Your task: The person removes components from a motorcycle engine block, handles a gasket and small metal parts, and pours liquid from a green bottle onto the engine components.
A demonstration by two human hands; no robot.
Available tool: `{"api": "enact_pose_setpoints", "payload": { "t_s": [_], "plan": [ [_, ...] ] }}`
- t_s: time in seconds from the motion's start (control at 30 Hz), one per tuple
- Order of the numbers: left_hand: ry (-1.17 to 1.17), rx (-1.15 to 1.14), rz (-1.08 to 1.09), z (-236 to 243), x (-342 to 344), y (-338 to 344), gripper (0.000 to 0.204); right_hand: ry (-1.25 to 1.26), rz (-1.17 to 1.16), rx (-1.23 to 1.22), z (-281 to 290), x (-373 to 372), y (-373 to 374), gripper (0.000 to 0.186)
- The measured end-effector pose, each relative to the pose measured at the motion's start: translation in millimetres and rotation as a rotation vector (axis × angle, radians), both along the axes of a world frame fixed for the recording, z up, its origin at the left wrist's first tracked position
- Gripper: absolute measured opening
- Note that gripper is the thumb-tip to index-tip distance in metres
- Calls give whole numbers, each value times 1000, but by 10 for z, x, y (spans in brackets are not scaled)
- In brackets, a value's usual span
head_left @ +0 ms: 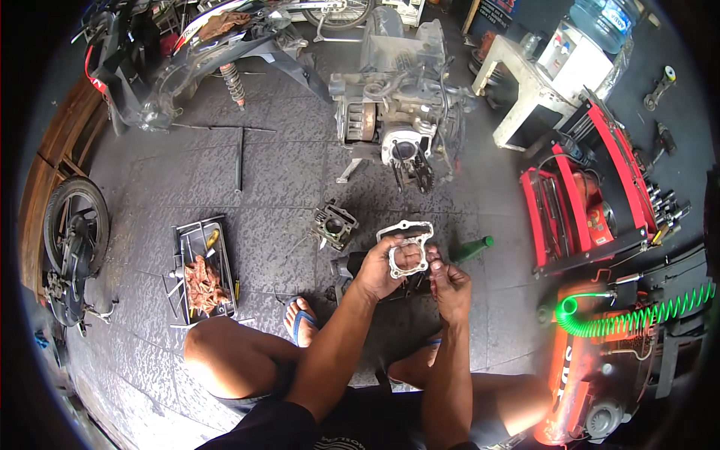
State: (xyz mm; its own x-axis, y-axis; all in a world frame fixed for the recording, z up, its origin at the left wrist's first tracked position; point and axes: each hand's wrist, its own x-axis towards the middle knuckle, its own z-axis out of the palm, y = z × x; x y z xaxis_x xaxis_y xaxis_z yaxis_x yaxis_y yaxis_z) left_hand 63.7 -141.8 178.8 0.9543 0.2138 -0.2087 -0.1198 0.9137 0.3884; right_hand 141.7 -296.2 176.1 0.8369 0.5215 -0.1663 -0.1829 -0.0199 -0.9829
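A flat, pale cylinder gasket (424, 232) with a large opening and bolt holes is held up in front of me. My left hand (381, 268) grips it from the left, some fingers showing through the opening. At its right edge, my right hand (451, 291) is closed with thumb and fingertips pinched together; anything between them is too small to make out. An engine cylinder block (334, 226) lies on the floor just beyond my left hand. Below the hands, dark parts are partly hidden. A green bottle (474, 247) lies to the right of the gasket.
Farther off sits a partly dismantled engine (397, 112). Left stands a tool tray (231, 271) with a crumpled brown rag (204, 285). A red toolbox (531, 217), an orange compressor (564, 375) and a green coiled hose (622, 324) are on the right. A motorcycle frame (187, 82) occupies the upper left.
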Motion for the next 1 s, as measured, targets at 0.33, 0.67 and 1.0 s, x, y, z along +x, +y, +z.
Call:
{"api": "enact_pose_setpoints", "payload": {
  "t_s": [0.33, 0.67, 1.0],
  "plan": [
    [-124, 20, 21, -13, 86, 3, 66, -368, -63, -327, -655, 243, -176, 34],
    [-16, 78, 290, 785, 1046, -504, 53, -734, 129, -568, 1935, 1274, 139, 29],
    [-123, 212, 407, 1269, 2045, -550, 50, -604, 273, -566, 1466, 2332, -301, 15]
  ]
}}
